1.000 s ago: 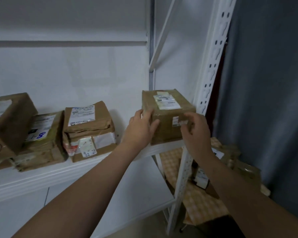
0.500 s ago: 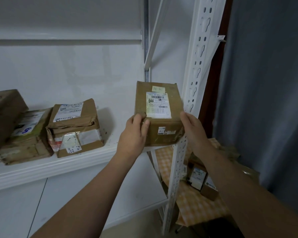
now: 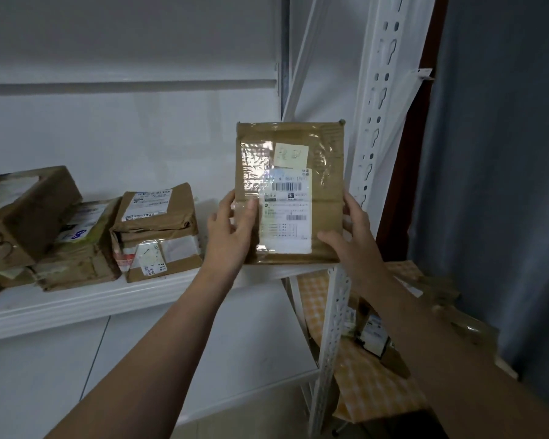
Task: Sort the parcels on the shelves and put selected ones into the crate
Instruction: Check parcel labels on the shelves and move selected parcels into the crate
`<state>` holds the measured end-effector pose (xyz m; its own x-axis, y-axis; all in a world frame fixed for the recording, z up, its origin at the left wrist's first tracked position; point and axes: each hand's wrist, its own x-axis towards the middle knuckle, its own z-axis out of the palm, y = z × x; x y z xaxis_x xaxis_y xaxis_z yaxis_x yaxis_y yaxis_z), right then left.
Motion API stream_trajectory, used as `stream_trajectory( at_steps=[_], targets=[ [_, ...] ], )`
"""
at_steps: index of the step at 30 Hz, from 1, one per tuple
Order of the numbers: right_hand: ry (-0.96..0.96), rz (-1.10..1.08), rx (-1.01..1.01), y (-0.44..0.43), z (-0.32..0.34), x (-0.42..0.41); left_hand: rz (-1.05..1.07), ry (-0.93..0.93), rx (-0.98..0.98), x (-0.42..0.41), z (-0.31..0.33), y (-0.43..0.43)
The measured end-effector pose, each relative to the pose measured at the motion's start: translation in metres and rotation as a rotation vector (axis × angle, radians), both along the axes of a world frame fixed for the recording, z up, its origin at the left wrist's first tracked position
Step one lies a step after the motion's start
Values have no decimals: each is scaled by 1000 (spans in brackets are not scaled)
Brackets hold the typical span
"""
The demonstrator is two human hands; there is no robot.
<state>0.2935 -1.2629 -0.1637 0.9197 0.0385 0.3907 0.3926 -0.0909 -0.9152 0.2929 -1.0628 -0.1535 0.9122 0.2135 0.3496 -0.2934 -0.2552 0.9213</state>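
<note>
The parcel point(image 3: 290, 191), held label-forward just above the shelf point(image 3: 76, 307) edge, is gripped at its 2 side edges by the left hand point(image 3: 232, 231) and right hand point(image 3: 354, 239), and it looks stiff, light and tape-slick, so those edges suit best.

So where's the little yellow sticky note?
Mid-frame in the head view, the sticky note is stuck near the top of the brown parcel that the left hand and right hand hold, just above the white shipping label.

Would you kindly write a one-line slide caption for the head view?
Left hand and right hand hold a taped parcel, label facing camera, beside shelved parcels.
</note>
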Motion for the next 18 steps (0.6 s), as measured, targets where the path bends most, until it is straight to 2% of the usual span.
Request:
stream_trajectory(
  at_steps=[3, 8, 18],
  targets=[
    [-44, -17, 70, 7, -2, -7, -52, -20, -116, -13, 4, -5],
    [-136, -35, 23, 17, -5, -15, 3, -132, -122, -25, -7, -10],
    [-175, 11, 31, 26, 0, -37, 23, -176, -142, -50, -3, -2]
  ],
)
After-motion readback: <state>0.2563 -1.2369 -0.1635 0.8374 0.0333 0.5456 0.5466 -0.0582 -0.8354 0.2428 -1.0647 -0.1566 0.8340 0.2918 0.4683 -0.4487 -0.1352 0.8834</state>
